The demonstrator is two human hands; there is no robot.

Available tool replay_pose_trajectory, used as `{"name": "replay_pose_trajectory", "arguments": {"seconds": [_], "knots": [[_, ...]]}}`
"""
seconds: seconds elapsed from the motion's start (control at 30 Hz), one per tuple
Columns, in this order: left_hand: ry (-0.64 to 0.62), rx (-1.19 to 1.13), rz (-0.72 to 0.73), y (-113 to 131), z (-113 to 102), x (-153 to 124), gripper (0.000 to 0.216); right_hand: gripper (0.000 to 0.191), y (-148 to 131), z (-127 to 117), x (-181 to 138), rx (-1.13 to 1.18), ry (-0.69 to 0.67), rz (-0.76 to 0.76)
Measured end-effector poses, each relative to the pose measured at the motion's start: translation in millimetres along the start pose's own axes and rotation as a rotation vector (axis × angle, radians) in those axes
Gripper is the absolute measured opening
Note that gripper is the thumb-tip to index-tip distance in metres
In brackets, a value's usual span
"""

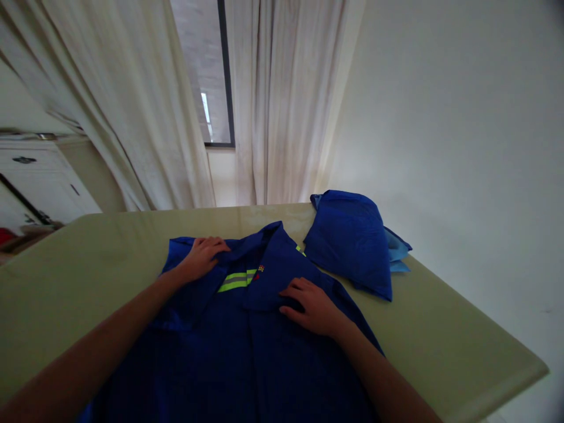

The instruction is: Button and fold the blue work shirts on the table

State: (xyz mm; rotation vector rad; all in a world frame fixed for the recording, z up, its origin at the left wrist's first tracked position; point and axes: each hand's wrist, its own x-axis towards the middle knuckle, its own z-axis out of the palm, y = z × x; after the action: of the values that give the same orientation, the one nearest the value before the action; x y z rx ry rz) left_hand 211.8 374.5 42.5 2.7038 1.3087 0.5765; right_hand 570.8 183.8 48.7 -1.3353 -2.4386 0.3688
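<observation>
A dark blue work jacket [220, 364] with a yellow-green and grey reflective stripe [238, 281] is spread over the table in front of me. Its upper part is folded over at the far end. My left hand [203, 258] lies on the folded cloth at the upper left, fingers stretched out toward the right. On the right part of the jacket rests my right hand [311, 305], its fingers apart and flat on the fabric. Neither hand visibly grips the cloth. The near end of the jacket runs out of view at the bottom.
A blue bundle [352, 241], with light blue pieces sticking out, lies at the table's back right. The pale greenish table [440, 329] borders a white wall on the right. Curtains [291, 106] hang behind it. A white cabinet [44, 176] stands at the left.
</observation>
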Motion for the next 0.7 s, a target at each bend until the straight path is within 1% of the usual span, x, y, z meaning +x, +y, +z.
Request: {"name": "replay_pose_trajectory", "arguments": {"seconds": [0.03, 0.1, 0.17, 0.27, 0.33, 0.37, 0.47, 0.53, 0.6, 0.63, 0.7], "knots": [[-0.005, 0.050, -0.006, 2.6, 7.2, -11.8, 0.049, 0.036, 0.5, 2.2, 0.0, 0.010, 0.019, 0.003], [0.037, 0.101, -0.055, 5.7, 19.2, -26.9, 0.049, 0.036, 1.6, 7.9, 0.3, 0.022, 0.063, 0.026], [0.084, 0.113, -0.098, 6.8, 25.8, -31.8, 0.047, 0.034, 2.9, 12.7, 2.7, 0.030, 0.092, 0.075], [0.103, 0.098, -0.096, 7.4, 27.4, -30.2, 0.047, 0.029, 6.9, 12.0, 18.4, 0.017, 0.103, 0.159], [0.108, 0.089, -0.088, 7.9, 26.6, -29.5, 0.047, 0.027, 12.8, 5.5, 42.1, -0.042, 0.131, 0.167], [0.117, 0.089, -0.088, 8.1, 26.4, -29.8, 0.048, 0.029, 17.1, 1.0, 58.3, -0.084, 0.152, 0.152], [0.145, 0.084, -0.086, 7.5, 27.4, -32.0, 0.048, 0.044, 36.0, -13.7, 117.5, -0.217, 0.198, 0.101], [0.155, 0.064, -0.069, 5.5, 28.6, -32.9, 0.048, 0.057, 51.5, -20.7, 156.1, -0.294, 0.174, 0.120], [0.161, 0.021, -0.037, 2.9, 29.4, -32.7, 0.049, 0.064, 66.0, -23.1, 184.5, -0.359, 0.098, 0.170], [0.168, -0.005, -0.019, 1.6, 29.6, -32.3, 0.050, 0.062, 72.1, -22.2, 193.2, -0.383, 0.059, 0.195], [0.186, -0.048, 0.007, -0.1, 29.9, -31.6, 0.048, 0.047, 81.3, -16.8, 199.1, -0.415, 0.027, 0.237]]}}
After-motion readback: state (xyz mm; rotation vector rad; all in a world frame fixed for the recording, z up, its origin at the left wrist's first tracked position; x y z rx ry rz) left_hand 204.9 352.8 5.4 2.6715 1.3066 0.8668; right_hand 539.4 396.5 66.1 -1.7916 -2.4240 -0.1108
